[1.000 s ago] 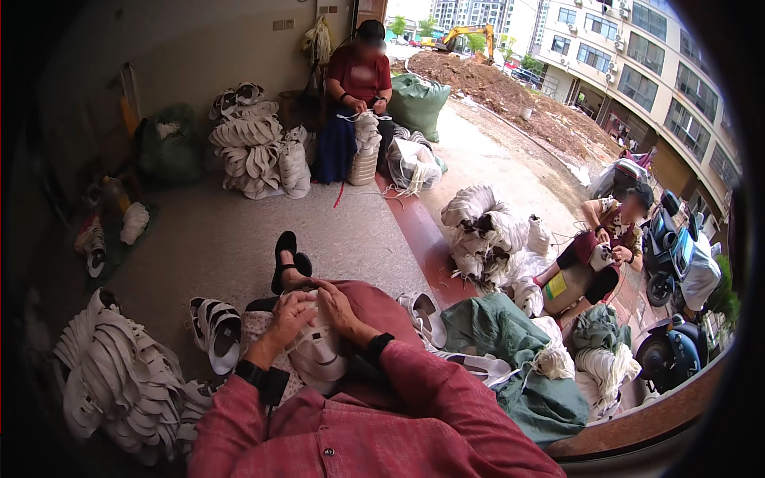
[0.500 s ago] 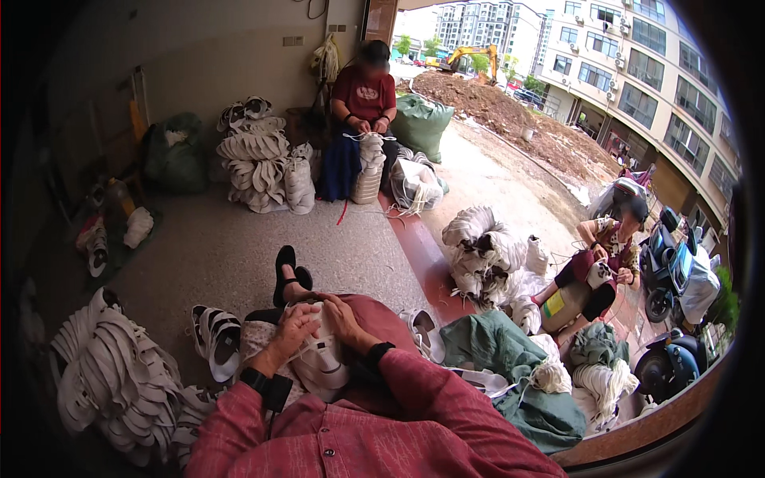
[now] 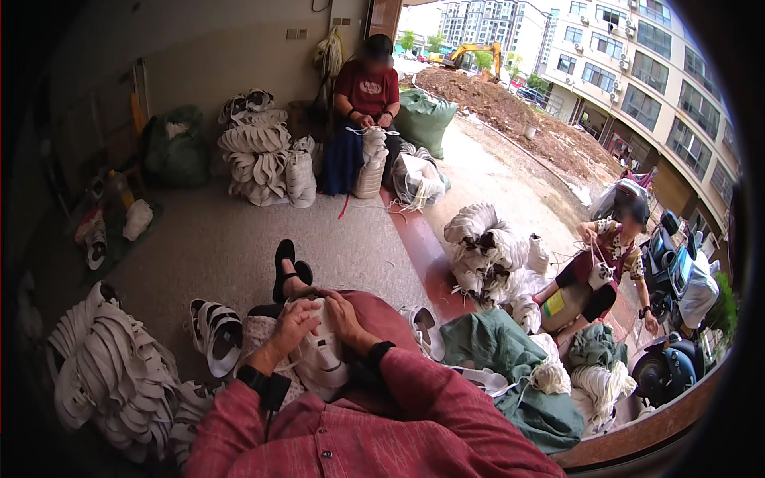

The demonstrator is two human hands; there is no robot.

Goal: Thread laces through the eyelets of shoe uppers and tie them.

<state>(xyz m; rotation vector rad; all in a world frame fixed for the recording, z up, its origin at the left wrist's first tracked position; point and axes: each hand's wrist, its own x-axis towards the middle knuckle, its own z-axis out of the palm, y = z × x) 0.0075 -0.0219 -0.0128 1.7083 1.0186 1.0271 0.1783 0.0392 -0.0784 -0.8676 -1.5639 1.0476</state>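
Observation:
A white shoe upper (image 3: 323,370) rests on my lap, its toe end toward my body. My left hand (image 3: 296,325) is closed at its far end, fingers bent near the lacing. My right hand (image 3: 343,320) wraps over the other side of the same upper, fingers close together. The fingertips of both hands are partly hidden, and a thin white lace appears to run by my left hand. Beside my left knee lie some white uppers with dark linings (image 3: 215,334).
A large stack of white uppers (image 3: 111,366) stands at my left. Green sacks (image 3: 502,350) and another upper (image 3: 426,331) are at my right. Ahead, a seated person (image 3: 368,95) laces an upper; another person (image 3: 617,247) sits at right by parked scooters (image 3: 669,362).
My hands stay on the upper with only slight finger movement. The person at right has stretched one arm down and outward and raised the other hand with a lace. The view has shifted slightly.

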